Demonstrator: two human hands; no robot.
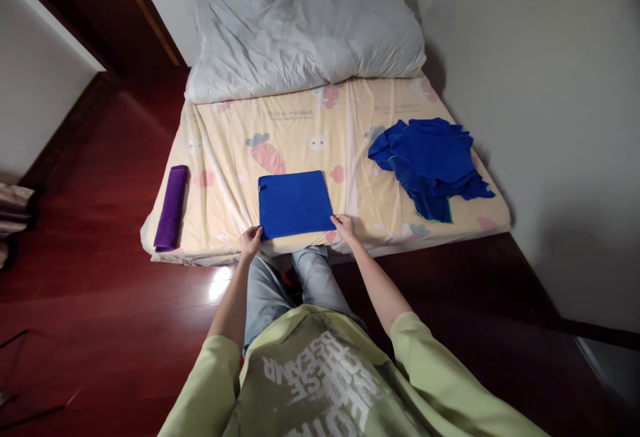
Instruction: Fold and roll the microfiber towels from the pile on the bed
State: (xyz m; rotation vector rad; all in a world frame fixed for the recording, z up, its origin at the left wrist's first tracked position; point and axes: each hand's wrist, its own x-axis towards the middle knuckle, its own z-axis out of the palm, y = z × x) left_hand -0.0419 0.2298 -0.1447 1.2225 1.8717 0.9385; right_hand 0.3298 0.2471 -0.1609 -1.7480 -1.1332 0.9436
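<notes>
A blue cloth, folded into a flat rectangle, lies on the near edge of a low mattress with a cartoon-print sheet. My left hand pinches its near left corner. My right hand holds its near right corner. Both hands rest at the mattress's front edge, with the cloth stretched flat between them.
A heap of loose blue cloths lies on the right side of the mattress. A rolled purple towel sits at its left edge. White pillows are piled at the far end. Dark red wooden floor surrounds the mattress; a wall runs along the right.
</notes>
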